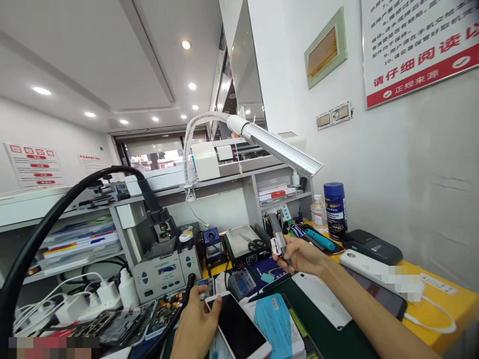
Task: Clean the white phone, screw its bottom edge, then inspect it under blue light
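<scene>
Electronics repair desk (458, 301): the left hand (197, 321), fingers closed, grips a white smartphone (241, 326) near its upper left edge, dark screen upward, just left of a blue-and-white packet (274, 319); the right hand (297, 255), raised beyond the phone and to its right, has its fingers closed on a grey tool (277, 227) and a slotted razor blade (275, 246); scissors (256, 244) lie on a heating plate (236, 244).

Yellow bench (462, 306) here, green mat (346, 345) across it, white panel (320, 297) on that! Round the mat: black case (372, 247) at two o'clock, blue can (336, 212) at one, grey control box (159, 278) at ten.
</scene>
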`<state>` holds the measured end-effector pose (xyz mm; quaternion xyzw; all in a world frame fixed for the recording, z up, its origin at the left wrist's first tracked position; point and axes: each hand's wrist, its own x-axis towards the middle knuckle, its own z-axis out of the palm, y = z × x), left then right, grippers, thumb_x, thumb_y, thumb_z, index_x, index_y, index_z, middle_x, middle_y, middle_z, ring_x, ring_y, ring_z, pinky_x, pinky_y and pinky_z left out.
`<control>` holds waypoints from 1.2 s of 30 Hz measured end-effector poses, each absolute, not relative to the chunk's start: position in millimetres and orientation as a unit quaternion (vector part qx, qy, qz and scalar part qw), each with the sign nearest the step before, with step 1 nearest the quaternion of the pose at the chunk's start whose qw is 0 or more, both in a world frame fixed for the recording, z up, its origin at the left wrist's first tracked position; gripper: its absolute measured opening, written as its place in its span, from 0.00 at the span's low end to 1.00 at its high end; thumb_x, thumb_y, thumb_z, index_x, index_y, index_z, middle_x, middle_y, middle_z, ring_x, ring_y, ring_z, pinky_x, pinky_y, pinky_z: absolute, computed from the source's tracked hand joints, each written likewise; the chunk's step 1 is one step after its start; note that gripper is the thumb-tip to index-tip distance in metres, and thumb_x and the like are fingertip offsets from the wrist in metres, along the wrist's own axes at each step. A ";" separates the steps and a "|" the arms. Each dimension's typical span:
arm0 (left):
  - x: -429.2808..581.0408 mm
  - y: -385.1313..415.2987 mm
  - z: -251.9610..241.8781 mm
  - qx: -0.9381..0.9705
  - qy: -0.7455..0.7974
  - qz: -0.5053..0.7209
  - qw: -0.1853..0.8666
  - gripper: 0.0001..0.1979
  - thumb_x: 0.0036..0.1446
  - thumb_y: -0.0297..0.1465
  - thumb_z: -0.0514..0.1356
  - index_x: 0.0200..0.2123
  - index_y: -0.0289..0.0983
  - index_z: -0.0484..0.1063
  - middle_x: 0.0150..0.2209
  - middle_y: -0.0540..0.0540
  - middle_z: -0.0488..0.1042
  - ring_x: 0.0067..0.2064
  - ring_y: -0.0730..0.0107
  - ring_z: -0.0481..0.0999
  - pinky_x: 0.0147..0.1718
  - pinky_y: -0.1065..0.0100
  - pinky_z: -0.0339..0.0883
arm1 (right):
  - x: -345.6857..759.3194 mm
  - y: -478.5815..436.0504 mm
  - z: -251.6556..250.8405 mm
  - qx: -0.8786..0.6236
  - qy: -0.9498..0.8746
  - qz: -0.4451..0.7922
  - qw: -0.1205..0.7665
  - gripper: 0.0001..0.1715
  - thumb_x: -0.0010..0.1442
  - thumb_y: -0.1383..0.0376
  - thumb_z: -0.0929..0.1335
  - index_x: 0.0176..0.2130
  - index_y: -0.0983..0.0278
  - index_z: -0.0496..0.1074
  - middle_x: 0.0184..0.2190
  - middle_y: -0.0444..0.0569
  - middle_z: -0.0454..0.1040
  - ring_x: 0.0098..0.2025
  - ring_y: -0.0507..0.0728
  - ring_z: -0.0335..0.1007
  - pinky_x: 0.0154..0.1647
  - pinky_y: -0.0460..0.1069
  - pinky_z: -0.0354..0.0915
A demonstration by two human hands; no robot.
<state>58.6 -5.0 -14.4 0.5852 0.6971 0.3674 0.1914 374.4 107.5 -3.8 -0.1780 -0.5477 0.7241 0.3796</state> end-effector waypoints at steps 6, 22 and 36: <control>50.4 -12.5 -9.3 0.635 0.726 0.237 0.115 0.07 0.62 0.36 0.54 0.41 0.42 0.68 0.27 0.47 0.75 0.36 0.52 0.77 0.30 0.66 0.53 | 371.8 108.4 -4.7 -0.143 -0.548 0.740 0.362 0.12 0.68 0.60 0.69 0.47 0.66 0.72 0.38 0.46 0.76 0.31 0.52 0.74 0.29 0.48 0.73; 141.9 21.7 51.8 0.530 0.407 0.512 0.540 0.15 0.55 0.41 0.64 0.37 0.33 0.75 0.40 0.36 0.80 0.34 0.65 0.78 0.32 0.67 0.72 | 333.6 90.5 -11.7 -0.070 -0.515 0.840 0.156 0.14 0.70 0.58 0.67 0.46 0.67 0.72 0.30 0.42 0.73 0.19 0.45 0.64 0.14 0.40 0.60; 137.4 34.7 34.4 0.419 0.437 0.636 0.479 0.20 0.46 0.42 0.72 0.30 0.37 0.67 0.26 0.47 0.78 0.30 0.65 0.81 0.33 0.63 0.78 | 330.2 74.9 7.9 -0.244 -0.641 0.643 0.341 0.17 0.68 0.56 0.68 0.50 0.65 0.72 0.42 0.49 0.76 0.41 0.57 0.76 0.38 0.53 0.73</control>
